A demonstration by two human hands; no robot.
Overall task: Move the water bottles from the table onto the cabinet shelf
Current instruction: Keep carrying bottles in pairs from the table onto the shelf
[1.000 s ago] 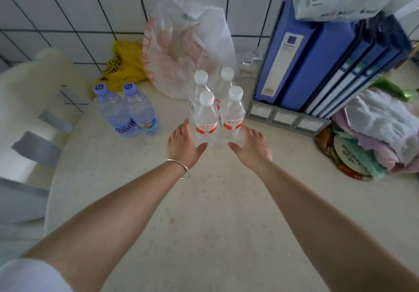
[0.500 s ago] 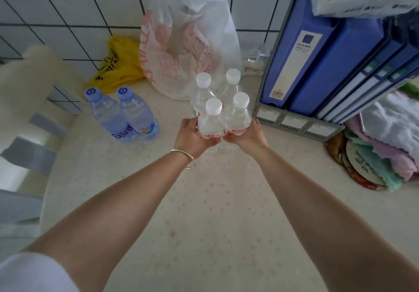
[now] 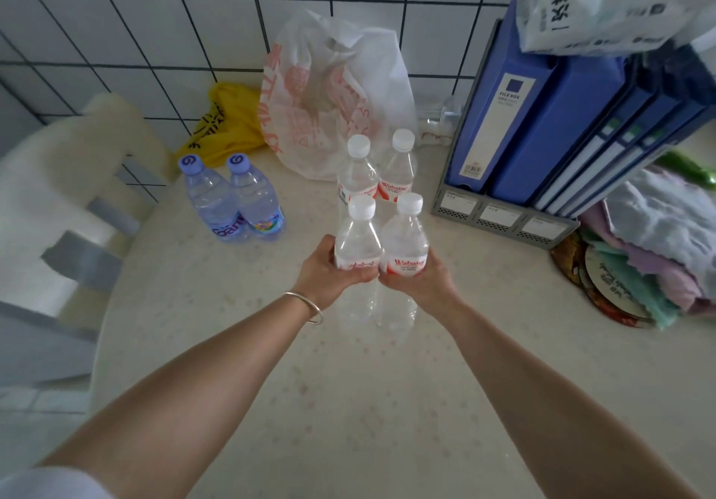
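Two clear water bottles with white caps and red labels are held above the table, side by side. My left hand (image 3: 329,270) grips the left bottle (image 3: 356,239) around its label. My right hand (image 3: 420,279) grips the right bottle (image 3: 405,237) the same way. Behind them two more red-label bottles (image 3: 358,175) (image 3: 399,169) stand upright on the cream table (image 3: 348,401). Two blue-tinted bottles with purple caps (image 3: 211,198) (image 3: 255,200) stand together at the left. No cabinet shelf is in view.
A white plastic bag (image 3: 333,92) and a yellow bag (image 3: 228,123) lean on the tiled wall. Blue file boxes (image 3: 542,119) fill a grey rack (image 3: 499,216) at the right, with folded cloths (image 3: 654,250) beside it. A chair (image 3: 58,196) stands left of the table.
My hands closed on the two front bottles and lifted them off the table toward me. The other bottles stayed put.
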